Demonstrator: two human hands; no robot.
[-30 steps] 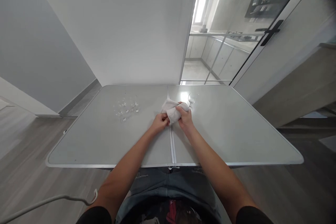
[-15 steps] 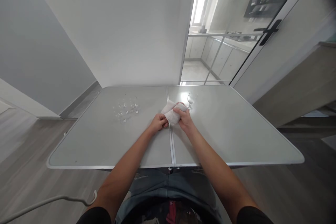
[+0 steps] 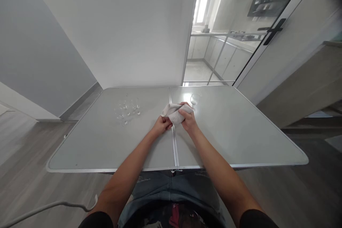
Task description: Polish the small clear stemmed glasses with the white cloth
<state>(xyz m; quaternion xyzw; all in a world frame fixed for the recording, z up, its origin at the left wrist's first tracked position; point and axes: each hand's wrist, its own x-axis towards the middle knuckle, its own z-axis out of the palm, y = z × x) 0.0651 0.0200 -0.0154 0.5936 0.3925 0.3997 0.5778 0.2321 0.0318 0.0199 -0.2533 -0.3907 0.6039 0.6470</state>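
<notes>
A white cloth (image 3: 175, 113) is bunched up between my two hands above the table's centre seam. My right hand (image 3: 189, 119) is closed around the cloth's right side, thumb on top. My left hand (image 3: 161, 124) sits at the lower left of the cloth, its fingers curled in and its thumb at the cloth's edge. What these fingers grip is hidden, and I cannot see whether anything is wrapped inside the cloth. Just beyond my right hand stands a clear stemmed glass (image 3: 193, 100).
Several clear glass pieces (image 3: 128, 111), faint against the surface, are grouped on the left half of the pale folding table (image 3: 240, 131). A white wall and a glazed door with a black handle (image 3: 275, 31) lie behind it. A pale cable (image 3: 53, 205) hangs at lower left.
The cloth has shifted and refolded between my hands: its upper left part now spreads lower and further left, with a fold opening on top. Both hands stay in nearly the same place.
</notes>
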